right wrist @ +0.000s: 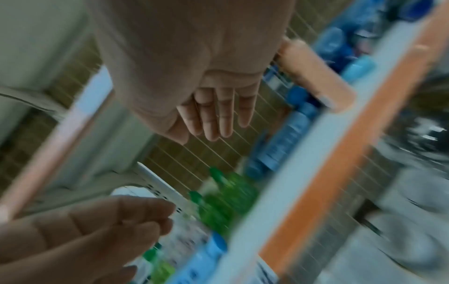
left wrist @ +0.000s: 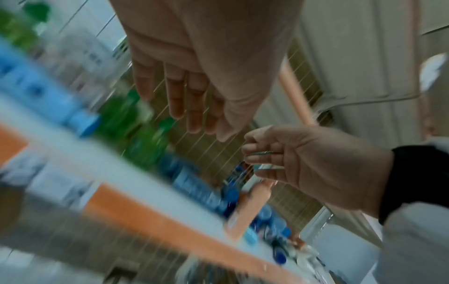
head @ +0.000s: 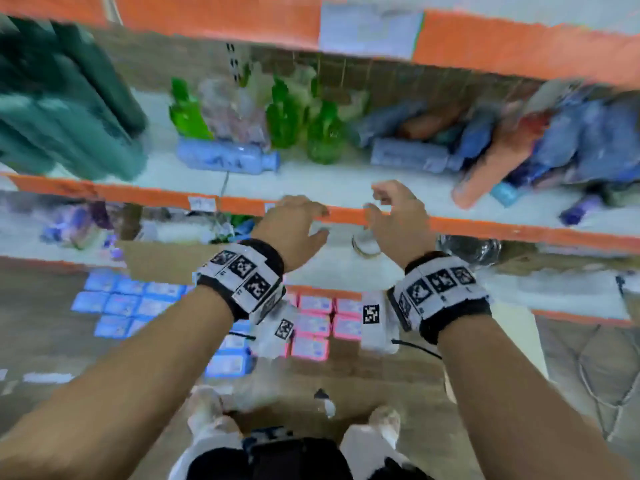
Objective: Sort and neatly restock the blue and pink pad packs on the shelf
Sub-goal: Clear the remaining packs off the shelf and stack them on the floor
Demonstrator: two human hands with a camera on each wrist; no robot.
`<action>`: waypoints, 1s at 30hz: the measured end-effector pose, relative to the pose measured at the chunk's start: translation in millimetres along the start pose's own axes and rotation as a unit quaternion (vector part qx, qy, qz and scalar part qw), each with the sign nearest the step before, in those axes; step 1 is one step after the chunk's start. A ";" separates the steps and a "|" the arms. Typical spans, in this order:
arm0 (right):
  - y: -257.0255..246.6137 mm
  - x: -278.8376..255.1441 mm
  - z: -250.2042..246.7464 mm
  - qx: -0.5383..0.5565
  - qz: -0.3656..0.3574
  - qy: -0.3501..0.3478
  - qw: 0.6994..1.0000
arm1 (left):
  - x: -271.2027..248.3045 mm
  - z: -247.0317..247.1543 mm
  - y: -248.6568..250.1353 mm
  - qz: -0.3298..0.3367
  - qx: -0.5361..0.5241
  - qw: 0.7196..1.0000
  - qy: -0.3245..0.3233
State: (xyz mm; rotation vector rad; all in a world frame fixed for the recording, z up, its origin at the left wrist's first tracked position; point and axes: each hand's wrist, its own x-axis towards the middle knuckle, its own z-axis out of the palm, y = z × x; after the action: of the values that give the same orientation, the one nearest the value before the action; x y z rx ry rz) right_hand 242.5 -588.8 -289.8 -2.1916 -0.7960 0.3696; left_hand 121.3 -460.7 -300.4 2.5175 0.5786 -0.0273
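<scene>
Both hands are raised at the orange shelf edge (head: 346,214) and hold nothing, the left hand (head: 294,226) with loose fingers, the right hand (head: 398,216) half curled, probably because the blue packs (head: 124,303) and pink packs (head: 315,323) already lie sorted in rows far below.

- Orange edge strips (head: 346,214) are running along the white shelf boards.
- Green bottles (head: 284,116) are standing above that strip; light blue bottles (head: 225,155) are lying beside them.
- Below the strip, blue pad packs (head: 121,299) and pink pad packs (head: 313,322) are showing.
</scene>
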 end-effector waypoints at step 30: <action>-145.8 137.2 -84.7 -0.312 0.046 -0.083 0.945 | 203.9 -353.8 48.6 -0.181 0.044 0.960 0.209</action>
State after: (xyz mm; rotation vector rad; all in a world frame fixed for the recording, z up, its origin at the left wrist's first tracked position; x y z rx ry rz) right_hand 326.4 -472.7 -126.3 -2.8237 -1.0050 0.3887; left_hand 290.9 -232.1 -3.6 2.4769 1.2260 0.3579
